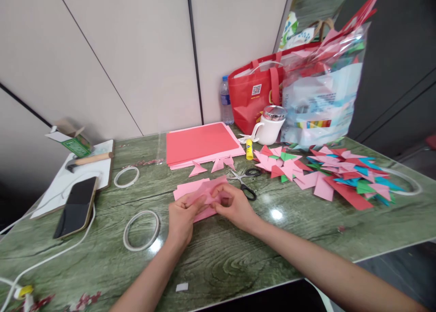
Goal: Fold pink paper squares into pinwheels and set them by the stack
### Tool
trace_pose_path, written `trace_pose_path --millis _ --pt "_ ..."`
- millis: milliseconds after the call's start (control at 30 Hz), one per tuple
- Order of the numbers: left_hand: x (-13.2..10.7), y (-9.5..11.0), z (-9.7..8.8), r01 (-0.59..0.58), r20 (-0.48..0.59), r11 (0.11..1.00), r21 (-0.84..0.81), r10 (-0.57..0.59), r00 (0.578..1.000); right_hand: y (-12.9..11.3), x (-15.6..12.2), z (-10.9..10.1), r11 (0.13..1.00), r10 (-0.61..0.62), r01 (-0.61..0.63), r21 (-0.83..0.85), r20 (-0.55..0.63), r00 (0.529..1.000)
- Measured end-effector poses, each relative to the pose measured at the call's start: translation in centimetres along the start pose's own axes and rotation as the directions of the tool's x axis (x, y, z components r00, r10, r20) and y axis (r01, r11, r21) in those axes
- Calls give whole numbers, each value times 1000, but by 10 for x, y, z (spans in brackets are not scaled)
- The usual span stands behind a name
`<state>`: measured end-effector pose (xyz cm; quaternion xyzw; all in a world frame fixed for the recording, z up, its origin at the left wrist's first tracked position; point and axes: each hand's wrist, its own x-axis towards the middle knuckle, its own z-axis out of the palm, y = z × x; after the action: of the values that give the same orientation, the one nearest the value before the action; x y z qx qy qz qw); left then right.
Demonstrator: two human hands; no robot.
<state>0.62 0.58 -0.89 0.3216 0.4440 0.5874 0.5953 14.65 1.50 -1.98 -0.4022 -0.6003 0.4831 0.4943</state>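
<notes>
Both hands pinch one sheet of pink paper (220,181) at the middle of the table. My left hand (183,214) is closed on its left side, and my right hand (235,206) grips its right edge. More pink paper pieces (185,187) lie flat under and behind it. Just beyond my right hand rest open scissors (242,181) with black handles. Small folded pink pieces (223,163) sit near a stack of red and pink sheets (202,144). Fingers partly hide the held paper, so its folds are unclear.
Tape rolls (141,230) (126,177), a phone (76,207) and a hammer (88,160) lie left. A glue stick (250,149), white mug (270,126), red bag (250,105), stuffed plastic bag (320,103) and folded paper clusters (354,166) stand or lie right. A water bottle (225,101) is behind.
</notes>
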Motion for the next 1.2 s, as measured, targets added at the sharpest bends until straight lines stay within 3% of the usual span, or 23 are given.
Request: trace_pose_path --millis 200,367,467,733,867,1067,1200 --pt "2 5 0 -5 -65 1000 0 5 998 1 2 -3 987 43 -44 152 12 999" --pt "4 7 -2 30 -83 1000 2 -30 996 1 2 -6 993 -86 88 -75 31 996" --pt "5 6 -4 46 -61 999 29 -44 997 -1 3 -7 985 -78 76 -152 -8 997" --pt "1 9 -2 30 24 976 216 -36 999 1 5 -7 998 40 -43 -56 -63 997" --pt "2 8 -4 31 22 981 189 -35 999 2 6 -8 997 80 -81 -18 -58 995" --pt "1 15 1 48 104 991 121 -61 993 -1 9 -13 995 16 -24 -101 -82 996" --pt "-1 23 7 88 93 995 36 -91 991 -1 10 -15 996 9 -15 -89 -68 998"
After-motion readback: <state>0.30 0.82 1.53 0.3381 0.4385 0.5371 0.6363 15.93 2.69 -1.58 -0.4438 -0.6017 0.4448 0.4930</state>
